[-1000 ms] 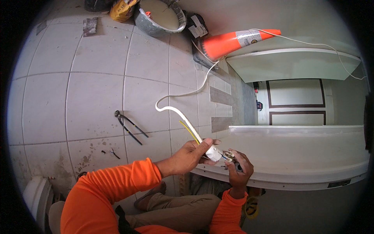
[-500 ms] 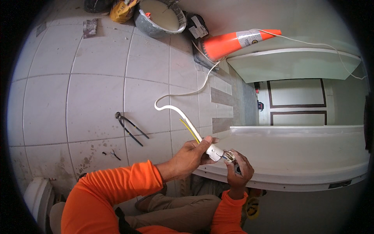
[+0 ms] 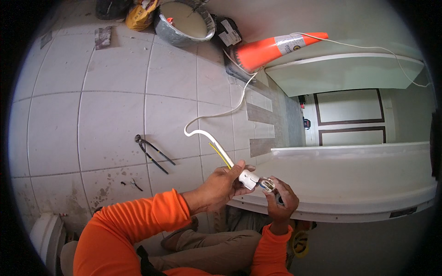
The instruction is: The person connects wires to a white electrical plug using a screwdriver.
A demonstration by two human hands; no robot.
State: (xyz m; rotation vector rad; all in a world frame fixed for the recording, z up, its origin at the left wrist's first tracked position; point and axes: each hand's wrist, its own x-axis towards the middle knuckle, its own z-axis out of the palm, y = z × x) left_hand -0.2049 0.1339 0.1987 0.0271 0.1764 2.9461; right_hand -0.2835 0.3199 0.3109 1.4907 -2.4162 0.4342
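My left hand is closed around the white plastic housing of a cable connector, thumb on top. A white cable runs out of its back, with a yellow wire end sticking out alongside. Between thumb and fingers, my right hand pinches the connector's inner piece, which shows metal contacts. A short gap with wires separates this piece from the housing's open end. On the floor to the left lie black-handled pincers and a small dark tool.
An orange traffic cone lies on its side, with the cable passing by it. Behind it stand a grey bucket of cloudy liquid and a yellow bag. A white ledge borders my right side. Beyond it hangs a yellow object.
The housing in my left hand has turned and tilted slightly, and the cable behind it has shifted a little. Both hands keep their hold. The whole view has drifted slightly.
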